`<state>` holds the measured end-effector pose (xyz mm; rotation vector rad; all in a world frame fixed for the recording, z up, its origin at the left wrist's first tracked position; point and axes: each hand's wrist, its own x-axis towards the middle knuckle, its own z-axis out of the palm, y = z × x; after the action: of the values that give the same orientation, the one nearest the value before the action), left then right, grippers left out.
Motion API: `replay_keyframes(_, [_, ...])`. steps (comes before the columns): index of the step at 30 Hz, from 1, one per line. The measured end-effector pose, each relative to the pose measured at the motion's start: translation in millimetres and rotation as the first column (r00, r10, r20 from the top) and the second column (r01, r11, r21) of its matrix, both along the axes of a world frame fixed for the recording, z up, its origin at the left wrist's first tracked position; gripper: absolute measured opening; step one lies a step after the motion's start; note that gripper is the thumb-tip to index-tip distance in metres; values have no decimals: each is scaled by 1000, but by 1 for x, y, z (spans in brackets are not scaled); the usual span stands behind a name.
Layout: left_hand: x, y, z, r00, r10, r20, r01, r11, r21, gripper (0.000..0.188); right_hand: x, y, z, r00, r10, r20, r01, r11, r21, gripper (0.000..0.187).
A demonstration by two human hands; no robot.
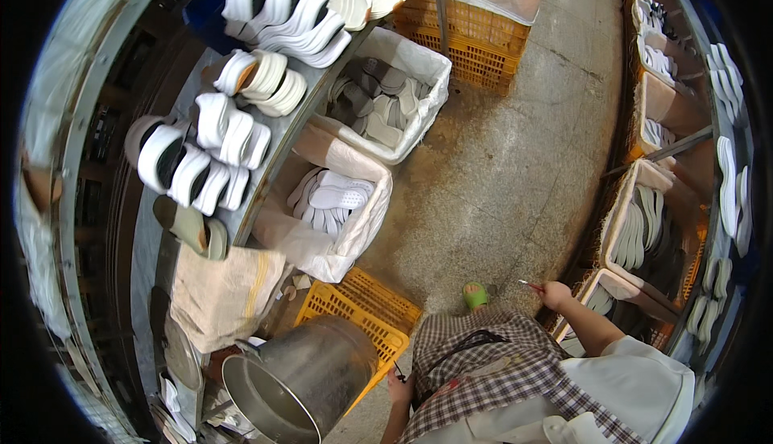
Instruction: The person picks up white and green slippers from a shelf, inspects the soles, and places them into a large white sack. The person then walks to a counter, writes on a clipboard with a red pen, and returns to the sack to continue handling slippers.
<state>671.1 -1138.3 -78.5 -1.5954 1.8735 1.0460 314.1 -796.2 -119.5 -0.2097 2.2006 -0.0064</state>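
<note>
- Near bin: white shoe soles
- Far bin: grey soles
- Right hand: closed round slim reddish tool
- Left hand, by metal drum — grip I can't tell

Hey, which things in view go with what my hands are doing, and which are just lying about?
Likely in use:
- Thin reddish item held in your right hand; too small to identify
- Small dark item at your left hand; unclear

Apparently just lying about:
- Metal bucket
- Yellow crate
- Beige sack
- White soles on the left shelf
</note>
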Motion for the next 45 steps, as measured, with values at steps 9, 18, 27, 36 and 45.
replay_keyframes(9, [-153,-74,-36,991,-127,26,119,969,218,51,-59,4,2,962,-262,78,264,964,-15,31])
replay_keyframes(18, [-340,-139,-18,972,-149,-179,183,965,188,36,-166,-53,-20,846,-533,-8,519,826,-219,31])
replay_keyframes(27, [-351,-92,-10,985,-165,-40,170,960,222,32,-246,-40,-47,845,-512,156,532,837,-133,31])
replay_keyframes(36, [-255,69,24,944,-208,256,136,953,272,32,-347,29,-55,949,-294,113,305,948,-94,33])
replay_keyframes(45, [-250,142,76,935,82,346,-174,954,243,31,-396,16,-68,987,-16,159,16,1000,7,35])
